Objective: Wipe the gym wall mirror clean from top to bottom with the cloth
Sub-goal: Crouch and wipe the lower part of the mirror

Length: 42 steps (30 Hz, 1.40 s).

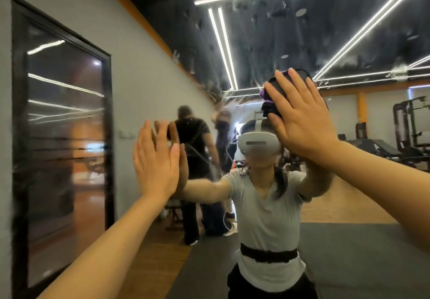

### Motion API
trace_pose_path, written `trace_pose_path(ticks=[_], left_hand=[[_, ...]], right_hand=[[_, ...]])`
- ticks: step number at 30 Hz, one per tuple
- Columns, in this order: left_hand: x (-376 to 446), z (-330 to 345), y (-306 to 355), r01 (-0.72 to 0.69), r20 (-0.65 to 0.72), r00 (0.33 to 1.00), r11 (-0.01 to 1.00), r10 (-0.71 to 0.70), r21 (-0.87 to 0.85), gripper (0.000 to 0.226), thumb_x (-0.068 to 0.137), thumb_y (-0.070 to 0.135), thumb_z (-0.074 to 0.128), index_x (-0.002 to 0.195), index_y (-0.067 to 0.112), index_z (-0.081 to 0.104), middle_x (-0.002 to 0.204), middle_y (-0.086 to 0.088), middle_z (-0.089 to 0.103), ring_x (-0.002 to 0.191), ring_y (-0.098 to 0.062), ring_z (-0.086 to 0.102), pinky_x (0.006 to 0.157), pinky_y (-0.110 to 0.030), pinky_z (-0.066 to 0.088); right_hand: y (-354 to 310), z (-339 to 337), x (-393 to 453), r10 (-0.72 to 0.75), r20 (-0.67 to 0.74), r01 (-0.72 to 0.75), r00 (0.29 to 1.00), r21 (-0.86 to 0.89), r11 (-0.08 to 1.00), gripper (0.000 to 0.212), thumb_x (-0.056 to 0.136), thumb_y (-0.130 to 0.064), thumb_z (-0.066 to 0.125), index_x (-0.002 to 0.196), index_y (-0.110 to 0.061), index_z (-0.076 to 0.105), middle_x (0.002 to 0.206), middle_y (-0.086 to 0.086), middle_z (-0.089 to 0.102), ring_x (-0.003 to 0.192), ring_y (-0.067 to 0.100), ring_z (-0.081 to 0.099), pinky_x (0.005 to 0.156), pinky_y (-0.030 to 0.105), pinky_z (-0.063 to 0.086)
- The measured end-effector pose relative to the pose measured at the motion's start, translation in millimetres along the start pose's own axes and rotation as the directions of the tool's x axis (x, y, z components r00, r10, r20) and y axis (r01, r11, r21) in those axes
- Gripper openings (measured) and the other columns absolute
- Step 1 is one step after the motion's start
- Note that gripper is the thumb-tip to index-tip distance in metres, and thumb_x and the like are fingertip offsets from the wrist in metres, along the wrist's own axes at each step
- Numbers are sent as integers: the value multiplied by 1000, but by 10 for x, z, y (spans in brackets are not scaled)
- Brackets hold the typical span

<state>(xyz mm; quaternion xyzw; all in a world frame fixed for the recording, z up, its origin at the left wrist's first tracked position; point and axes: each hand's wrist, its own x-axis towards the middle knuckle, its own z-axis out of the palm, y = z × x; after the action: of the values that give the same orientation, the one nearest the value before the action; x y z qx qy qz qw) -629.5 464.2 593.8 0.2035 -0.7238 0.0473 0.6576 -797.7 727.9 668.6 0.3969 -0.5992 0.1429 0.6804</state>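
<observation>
Hands were up on the big mirror [267, 43] that covered the gym wall. The right hand [302, 122] was flat, with its fingers [282, 82] spread wide and straight. It pressed a dark cloth [274, 103] against the glass. The cloth was bunched up, with a bit of purple showing at its left edge. It sat high on the mirror, just above the white headset [258, 145] seen in the glass.

The left hand [156, 161] was lower and off to the left. It was open too, with the fingers together and pointing up. Its palm lay flat on the glass and it held nothing. The hand met its own copy in the mirror, palm to palm.

Wet streaks and drops [232, 31] showed on the top part of the mirror, where the dark ceiling and long white lights [223, 45] were seen in it. Lower down, the mirror showed the person in a grey shirt [267, 217] with a black belt [267, 254]. Two more people [197, 150] stood farther back in the glass, blurry. Gym machines [407, 131] stood on the right side of the room. A dark door [62, 136] with a black frame was set in the grey wall [139, 70] on the left.
</observation>
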Motion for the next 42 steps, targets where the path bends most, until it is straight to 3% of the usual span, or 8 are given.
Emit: trace_pose_path(ticks=[5,14,17,20,27,34,38,42], left_hand=[[-88,178,-93,-15,-33,999,1000,14,-18,59,103,44,20,158,27,11,167,-5,10,154,-20,2,121,-27,-11],[-107,208,-143,-56,-45,997,998,55,-16,57,104,45,15,157,26,2,167,-8,8,154,-24,3,123,-40,1],[-110,218,-179,-80,-23,997,997,80,-9,59,104,51,7,157,26,1,167,-8,6,154,-25,2,124,-43,2],[-108,213,-204,-103,-26,994,994,102,-27,58,104,51,6,157,27,-1,167,-7,5,154,-24,1,124,-43,2],[-113,186,-190,-102,-27,994,994,102,-27,58,103,42,19,157,26,6,167,-8,7,154,-24,2,123,-39,-1],[-111,159,-170,-93,-2,996,996,93,12,61,103,43,19,160,23,11,167,-9,5,154,-24,0,122,-38,-4],[-107,161,-172,-92,0,996,996,92,16,61,103,42,19,160,22,12,167,-9,5,154,-24,1,123,-39,-3],[-110,201,-193,-91,-9,996,996,91,23,60,103,43,19,159,23,8,167,-9,5,154,-24,1,123,-40,-1]], right_hand=[[-15,-2,-2,18,17,-18,1000,19,1000,60,101,-42,32,154,-14,36,162,14,29,151,35,18,123,51,11],[-255,-32,484,-30,160,27,987,18,999,62,101,-46,28,155,-15,35,164,12,25,152,36,14,122,52,11],[-405,-32,863,-42,220,35,975,34,999,66,100,-48,27,158,-16,27,166,11,19,154,33,9,123,50,8],[-631,68,1047,1,200,-16,980,76,997,67,100,-47,30,158,-15,26,166,9,20,154,31,9,123,48,6],[-1008,309,541,-27,83,21,996,67,997,60,104,-46,28,153,-14,39,162,11,29,152,33,18,123,45,5],[-1305,312,-552,-268,147,270,952,11,963,60,103,-45,36,154,-15,35,162,12,29,152,31,17,124,48,11],[-1167,309,-406,-312,150,319,938,-26,947,62,101,-48,37,153,-14,39,160,12,33,149,32,24,122,48,15],[-938,274,71,-195,141,207,971,-80,975,63,101,-50,31,152,-13,38,160,14,33,149,34,25,121,49,13]])
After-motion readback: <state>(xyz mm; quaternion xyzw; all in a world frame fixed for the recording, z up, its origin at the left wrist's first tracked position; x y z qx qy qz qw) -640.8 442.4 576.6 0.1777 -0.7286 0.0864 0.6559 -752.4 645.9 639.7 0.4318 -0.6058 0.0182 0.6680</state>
